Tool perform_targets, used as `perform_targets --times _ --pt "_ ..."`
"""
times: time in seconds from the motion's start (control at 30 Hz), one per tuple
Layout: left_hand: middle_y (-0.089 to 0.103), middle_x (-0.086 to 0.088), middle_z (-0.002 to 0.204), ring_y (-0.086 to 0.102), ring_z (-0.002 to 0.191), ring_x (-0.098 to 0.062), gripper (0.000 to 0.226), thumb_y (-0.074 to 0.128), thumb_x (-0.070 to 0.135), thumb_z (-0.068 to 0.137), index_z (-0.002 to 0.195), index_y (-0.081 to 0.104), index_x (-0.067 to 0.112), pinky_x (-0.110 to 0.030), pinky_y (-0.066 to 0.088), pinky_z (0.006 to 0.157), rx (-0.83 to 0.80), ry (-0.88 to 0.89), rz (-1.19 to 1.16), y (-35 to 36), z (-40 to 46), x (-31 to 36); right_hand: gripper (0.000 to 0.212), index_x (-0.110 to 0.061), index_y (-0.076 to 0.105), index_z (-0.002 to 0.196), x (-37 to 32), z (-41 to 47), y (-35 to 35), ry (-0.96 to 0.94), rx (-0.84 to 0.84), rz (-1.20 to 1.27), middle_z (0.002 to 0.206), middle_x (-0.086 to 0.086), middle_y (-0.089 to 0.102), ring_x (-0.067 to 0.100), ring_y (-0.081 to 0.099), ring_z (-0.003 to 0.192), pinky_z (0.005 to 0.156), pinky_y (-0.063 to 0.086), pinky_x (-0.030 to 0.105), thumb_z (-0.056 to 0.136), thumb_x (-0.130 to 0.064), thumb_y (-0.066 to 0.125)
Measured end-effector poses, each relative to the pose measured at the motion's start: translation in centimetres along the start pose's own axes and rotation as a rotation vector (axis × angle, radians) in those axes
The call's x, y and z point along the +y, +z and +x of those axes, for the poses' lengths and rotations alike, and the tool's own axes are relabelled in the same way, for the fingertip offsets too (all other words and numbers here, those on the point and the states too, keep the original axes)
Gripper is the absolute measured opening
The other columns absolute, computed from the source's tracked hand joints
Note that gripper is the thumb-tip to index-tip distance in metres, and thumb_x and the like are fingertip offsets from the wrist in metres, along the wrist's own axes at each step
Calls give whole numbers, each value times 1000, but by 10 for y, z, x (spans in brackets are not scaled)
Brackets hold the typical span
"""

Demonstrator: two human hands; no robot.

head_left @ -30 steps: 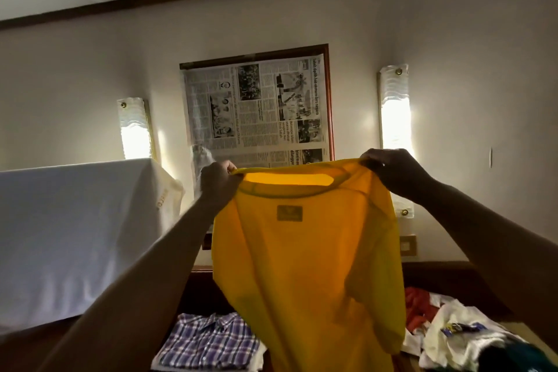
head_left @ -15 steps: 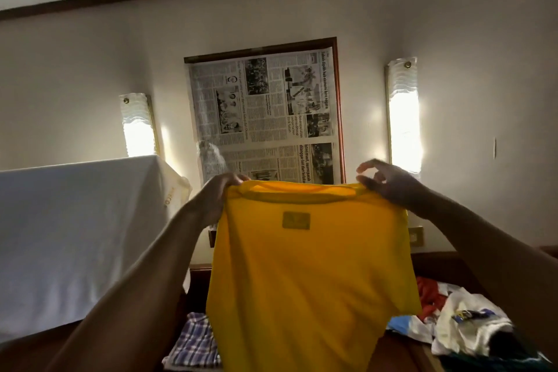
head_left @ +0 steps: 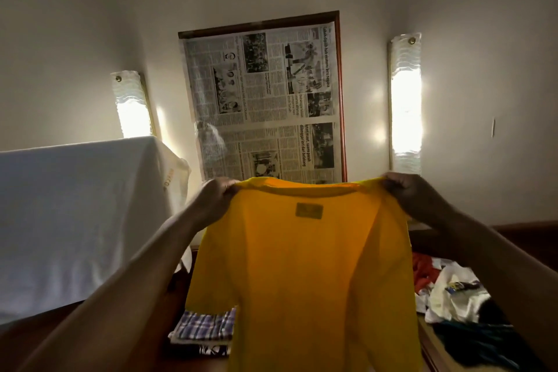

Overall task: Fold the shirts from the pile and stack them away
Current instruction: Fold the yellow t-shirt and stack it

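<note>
**One yellow shirt held up, two hands at the shoulders**

One yellow shirt (head_left: pixel 305 275) is hanging in the air in front of the person, spread between two hands. The left hand (head_left: pixel 216 199) is gripping the left shoulder seam, fingers curled and clamped on the cloth. The right hand (head_left: pixel 407 193) is gripping the right shoulder the same way, fingers closed round the fabric. One small rectangular label (head_left: pixel 309 210) is showing just below the collar. The shirt's hem is running out of the bottom of the view.

Below and behind the shirt, one short stack of folded clothes (head_left: pixel 203 334) is lying at lower left, a plaid shirt on top; the count of pieces under it cannot be told. At lower right, one loose pile of clothes (head_left: pixel 456 299) is lying, with red, white and dark pieces mixed.

On the wall: two lit wall lamps, the left lamp (head_left: pixel 133 107) and the right lamp (head_left: pixel 405 103), flanking one framed panel covered in newspaper (head_left: pixel 262 100). One white sheet (head_left: pixel 78 214) is draping over something at left.
</note>
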State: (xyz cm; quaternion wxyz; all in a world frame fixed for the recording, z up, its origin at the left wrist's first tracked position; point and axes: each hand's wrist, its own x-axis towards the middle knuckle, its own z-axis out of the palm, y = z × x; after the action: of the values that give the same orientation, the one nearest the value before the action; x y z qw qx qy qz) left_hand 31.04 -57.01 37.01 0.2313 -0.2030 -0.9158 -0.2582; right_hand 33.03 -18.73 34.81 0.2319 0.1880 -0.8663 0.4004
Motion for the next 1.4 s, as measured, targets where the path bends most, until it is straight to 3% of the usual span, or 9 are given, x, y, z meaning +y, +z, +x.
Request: perform_targets --times 0.23,0.5,0.63,0.73,0.83,0.97,1.1,1.3,1.4 --pt "52 -9 74 52 67 -20 32 37 27 103 79 53 12 -31 47 66 246 -175 -642 -17 -2 63 29 3 62 109 -23 20 -41 -112 348 143 101 14 63 22 59 89 80 49 34 100 -21 48" --pt "60 -1 68 58 59 -14 46 53 66 78 81 56 20 -19 47 53 49 83 92 -18 -4 54 32 5 62 89 1 18 -46 -75 432 -88 82 17 63 28 58 74 74 50 38 97 -21 46" --pt "65 -1 78 63 70 -17 36 56 43 92 96 66 9 -35 55 70 -139 40 -51 -9 -13 44 34 -3 61 91 -4 -1 -39 -67 282 20 87 15 62 23 61 76 75 51 41 92 -34 47" --pt "68 -11 92 66 80 -22 15 54 22 95 97 66 13 -37 56 76 -208 -98 -312 17 -32 28 46 -13 53 123 2 -21 -23 145 -54 -28 109 6 56 27 57 95 84 49 44 91 -46 57" --pt "68 -9 86 64 76 -21 11 57 14 95 88 66 15 -33 57 69 -211 -293 -489 54 -61 5 41 -20 44 125 30 -51 5 272 -280 -76 110 0 46 25 51 100 79 44 35 90 -10 64" --pt "67 -3 79 63 73 -21 17 58 9 93 83 67 18 -38 55 64 -173 -309 -157 112 -102 -35 28 -22 50 86 89 -90 52 235 -251 -417 91 4 53 23 53 81 57 34 21 84 6 55" --pt "68 -8 82 62 80 -28 28 54 41 95 87 68 18 -40 48 72 -151 -289 99 153 -136 -61 13 -10 53 89 132 -134 98 410 -112 -608 91 14 56 38 58 88 66 39 37 81 -1 49" --pt "52 1 64 51 64 -18 50 48 63 86 60 47 21 -32 33 57 -336 -287 111 192 -146 -95 23 -9 58 88 159 -169 144 775 156 -137 84 15 59 35 55 83 66 38 36 85 8 43" --pt "45 3 57 44 56 -13 47 54 51 92 56 41 24 -31 31 55 -325 -280 -2 203 -147 -113 15 -13 61 99 169 -176 151 716 61 -128 91 13 62 25 55 79 66 40 36 96 -8 47"
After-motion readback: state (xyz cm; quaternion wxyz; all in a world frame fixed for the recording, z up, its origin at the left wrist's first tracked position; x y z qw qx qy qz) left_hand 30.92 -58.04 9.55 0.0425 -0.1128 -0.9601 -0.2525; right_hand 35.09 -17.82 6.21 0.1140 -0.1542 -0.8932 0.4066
